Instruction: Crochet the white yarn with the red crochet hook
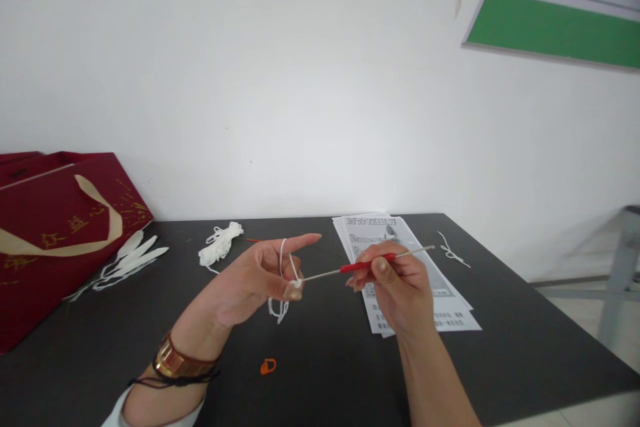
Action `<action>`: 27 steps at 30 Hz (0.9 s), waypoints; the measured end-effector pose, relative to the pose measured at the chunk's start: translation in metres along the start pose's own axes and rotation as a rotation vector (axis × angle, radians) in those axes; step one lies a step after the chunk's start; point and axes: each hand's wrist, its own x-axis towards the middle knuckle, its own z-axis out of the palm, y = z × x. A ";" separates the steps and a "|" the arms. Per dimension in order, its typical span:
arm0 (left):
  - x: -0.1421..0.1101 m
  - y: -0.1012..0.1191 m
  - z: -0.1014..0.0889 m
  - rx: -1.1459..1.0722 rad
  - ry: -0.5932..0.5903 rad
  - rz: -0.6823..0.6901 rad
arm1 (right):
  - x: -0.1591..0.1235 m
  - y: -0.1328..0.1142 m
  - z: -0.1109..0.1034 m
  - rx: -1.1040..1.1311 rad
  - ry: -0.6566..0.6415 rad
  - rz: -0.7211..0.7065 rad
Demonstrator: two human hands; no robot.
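Note:
My left hand pinches a small bit of white crochet work between thumb and fingers. White yarn loops around its outstretched index finger, and more strands hang below the hand. In my right hand is a crochet hook with a red grip and metal ends, held like a pencil. The hook's left end reaches the white work at my left fingertips; its other end points right, over the printed sheets. Whether a loop sits on the hook tip is too small to tell.
A white yarn bundle and white leaf-shaped pieces lie left, near a dark red gift bag. Printed sheets lie under my right hand. An orange stitch marker and a yarn scrap rest on the black table.

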 end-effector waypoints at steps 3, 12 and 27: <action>0.000 0.001 0.001 0.108 0.053 0.017 | 0.000 0.000 0.001 -0.011 0.023 0.013; -0.001 0.003 0.004 0.248 0.146 0.033 | 0.000 -0.001 -0.001 -0.044 0.032 0.018; 0.004 0.001 0.000 -0.067 0.026 0.007 | -0.001 -0.013 0.004 -0.033 0.018 0.084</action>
